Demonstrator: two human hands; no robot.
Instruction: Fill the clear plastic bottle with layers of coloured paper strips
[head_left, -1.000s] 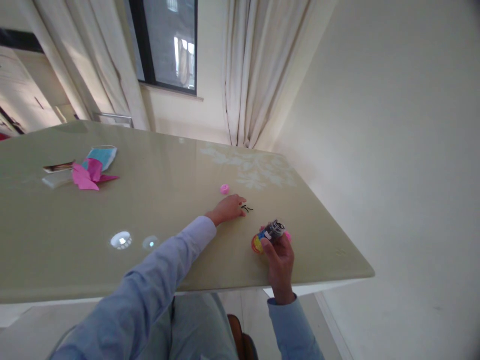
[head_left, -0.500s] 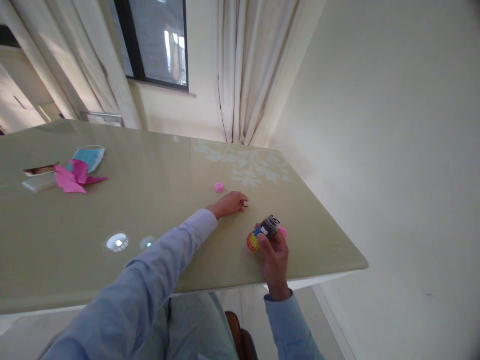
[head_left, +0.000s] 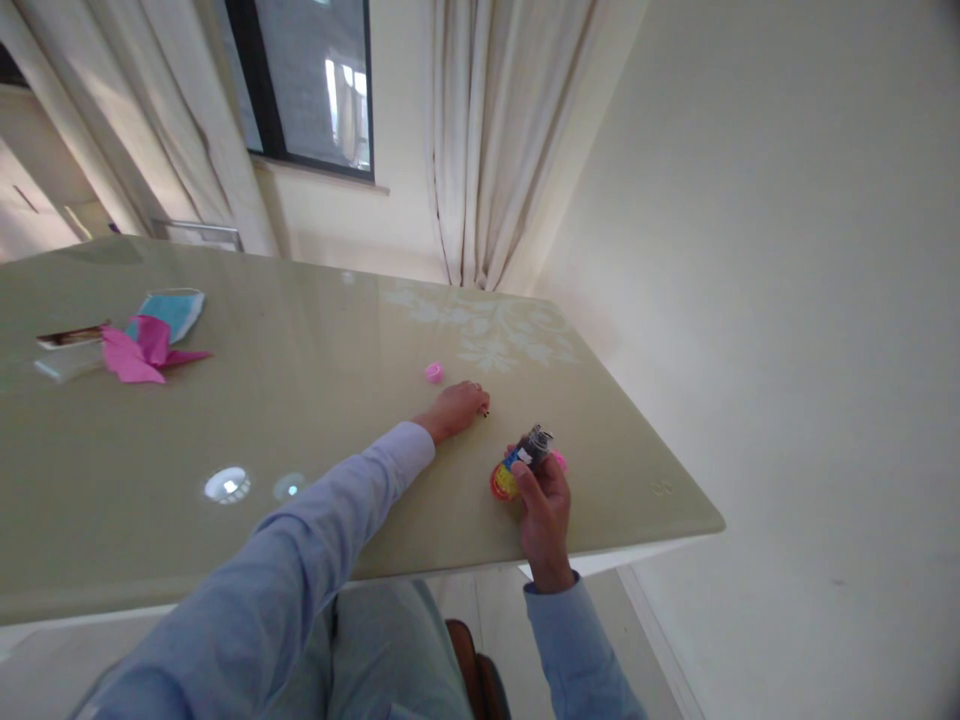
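Glossy olive worktop (head_left: 322,340): R grip (head_left: 546,512) closed round multicoloured plastic-looking cylinder (head_left: 528,453), prob. light, slick, hold mid-body; L grip (head_left: 456,407), beyond cylinder, pinches black bits (head_left: 486,413).

Soft daylight | glare spots (head_left: 227,485) on table (head_left: 315,340) | left curtain (head_left: 187,130) warmly lit | fine detail smeared

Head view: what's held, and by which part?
The right hand grips a black, blue, yellow and red cylindrical container by its side. A small, thin black piece shows at the left hand; whether or where it's gripped cannot be told.
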